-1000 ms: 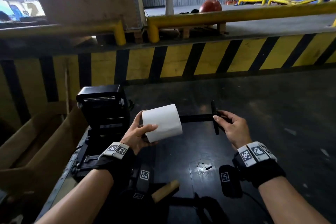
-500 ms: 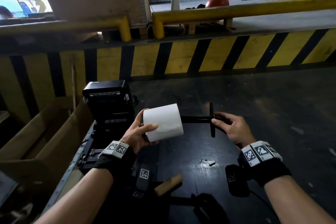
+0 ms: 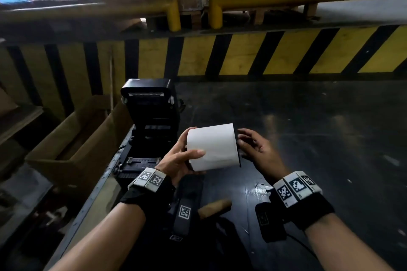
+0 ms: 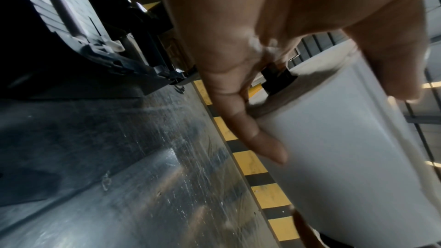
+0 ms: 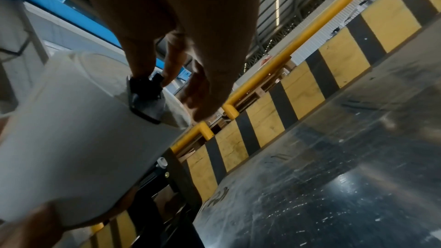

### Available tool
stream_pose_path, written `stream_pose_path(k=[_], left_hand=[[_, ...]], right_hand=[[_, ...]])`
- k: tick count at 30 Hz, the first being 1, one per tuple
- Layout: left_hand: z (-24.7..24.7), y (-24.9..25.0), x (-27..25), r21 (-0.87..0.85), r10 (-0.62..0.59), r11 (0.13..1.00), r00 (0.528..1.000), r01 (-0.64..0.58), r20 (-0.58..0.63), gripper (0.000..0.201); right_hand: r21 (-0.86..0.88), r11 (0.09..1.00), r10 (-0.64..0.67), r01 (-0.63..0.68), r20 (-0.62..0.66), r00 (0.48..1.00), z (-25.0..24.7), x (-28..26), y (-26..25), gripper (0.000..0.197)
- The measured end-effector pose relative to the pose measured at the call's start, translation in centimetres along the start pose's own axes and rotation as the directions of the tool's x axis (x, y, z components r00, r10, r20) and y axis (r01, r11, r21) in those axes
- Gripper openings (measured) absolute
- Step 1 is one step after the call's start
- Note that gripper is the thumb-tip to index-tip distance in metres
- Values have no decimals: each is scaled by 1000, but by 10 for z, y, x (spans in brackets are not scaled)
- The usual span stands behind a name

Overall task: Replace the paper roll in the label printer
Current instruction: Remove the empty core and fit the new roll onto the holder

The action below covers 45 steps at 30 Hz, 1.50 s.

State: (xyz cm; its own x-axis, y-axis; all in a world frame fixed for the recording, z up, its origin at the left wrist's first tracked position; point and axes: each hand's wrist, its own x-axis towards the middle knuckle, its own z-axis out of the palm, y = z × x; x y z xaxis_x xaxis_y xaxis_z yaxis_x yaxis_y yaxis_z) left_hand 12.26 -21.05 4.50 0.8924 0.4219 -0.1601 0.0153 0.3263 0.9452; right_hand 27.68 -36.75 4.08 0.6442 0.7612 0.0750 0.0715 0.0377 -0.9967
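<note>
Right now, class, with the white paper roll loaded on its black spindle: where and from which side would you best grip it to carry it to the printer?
Grip the paper roll around its curved white barrel, coming from the left end as the left hand does. The black spindle flange covers the right end, where the right hand steadies it; the open printer lies left.

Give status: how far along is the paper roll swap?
Done: printer lid stands open; black spindle is seated through the white roll. In hand: left hand holds the roll, right hand at the spindle's flange. Left: drop roll into printer, close lid.
</note>
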Motion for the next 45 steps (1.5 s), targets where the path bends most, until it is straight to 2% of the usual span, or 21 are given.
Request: stream_pose_path(k=[3, 5, 7, 9, 12, 14, 17, 21, 22, 24, 25, 26, 28, 29, 31, 33, 37, 39, 42, 45], left_hand=[[-2, -5, -6, -13, 11, 1000, 999, -11, -30, 74], [-5, -6, -9, -20, 15, 1000, 999, -16, -50, 73], [-8, -9, -13, -31, 13, 999, 998, -15, -61, 74], [-11, -13, -17, -31, 1, 1000, 998, -3, -70, 71], [-11, -22, -23, -19, -33, 999, 996, 32, -83, 69], [-12, -30, -24, 10, -65, 998, 992, 67, -105, 71], [-16, -43, -23, 111, -136, 982, 982, 151, -131, 75], [-30, -63, -20, 244, -217, 938, 966, 246, -139, 83], [-34, -67, -19, 251, -222, 931, 957, 264, -185, 81], [-44, -76, -17, 297, -180, 910, 922, 288, -344, 61], [-50, -82, -16, 401, -130, 860, 897, 314, -423, 53], [-56, -89, -14, 548, -75, 757, 880, 356, -468, 51], [-63, -103, -13, 750, -47, 522, 891, 408, -452, 56], [-65, -110, -12, 794, -77, 440, 898, 420, -432, 60], [-66, -119, -12, 840, -126, 322, 899, 437, -419, 63], [-69, -125, -10, 852, -123, 261, 891, 455, -438, 57], [-70, -127, -4, 797, -135, 301, 851, 523, -508, 39], [-71, -127, -3, 782, -141, 335, 848, 526, -510, 33], [-74, -125, -5, 785, -88, 421, 881, 455, -464, 20], [-76, -110, -6, 741, 2, 574, 904, 348, -427, 16]], right_hand=[[11, 980, 200, -201, 37, 979, 16, 0, -1, 36], [49, 965, 253, -258, 95, 963, 25, 1, -1, 41], [95, 943, 301, -320, 167, 939, 30, 2, -1, 58], [35, 954, 289, -298, 150, 945, 36, 4, 1, 67], [41, 971, 228, -234, 107, 968, 45, 2, 9, 55], [88, 965, 237, -245, 97, 967, 48, -2, 18, 57], [136, 950, 268, -279, 98, 958, 46, -12, 31, 46], [137, 940, 307, -313, 62, 950, 39, -21, 47, 45], [131, 937, 320, -325, 57, 946, 36, -22, 50, 43], [134, 928, 344, -347, 46, 938, 30, -25, 55, 37], [135, 924, 357, -359, 39, 933, 26, -26, 57, 37], [133, 920, 367, -368, 29, 930, 23, -27, 60, 39], [138, 920, 370, -367, 4, 929, 20, -28, 62, 42], [148, 918, 372, -367, -8, 928, 19, -30, 63, 42], [175, 912, 381, -371, -28, 924, 19, -32, 64, 40], [221, 899, 398, -379, -48, 916, 18, -37, 65, 38], [230, 898, 400, -375, -69, 914, 20, -46, 70, 39], [220, 906, 386, -360, -88, 918, 22, -48, 71, 40], [204, 917, 371, -344, -114, 922, 26, -50, 71, 38], [249, 915, 359, -319, -136, 923, 34, -51, 66, 30]])
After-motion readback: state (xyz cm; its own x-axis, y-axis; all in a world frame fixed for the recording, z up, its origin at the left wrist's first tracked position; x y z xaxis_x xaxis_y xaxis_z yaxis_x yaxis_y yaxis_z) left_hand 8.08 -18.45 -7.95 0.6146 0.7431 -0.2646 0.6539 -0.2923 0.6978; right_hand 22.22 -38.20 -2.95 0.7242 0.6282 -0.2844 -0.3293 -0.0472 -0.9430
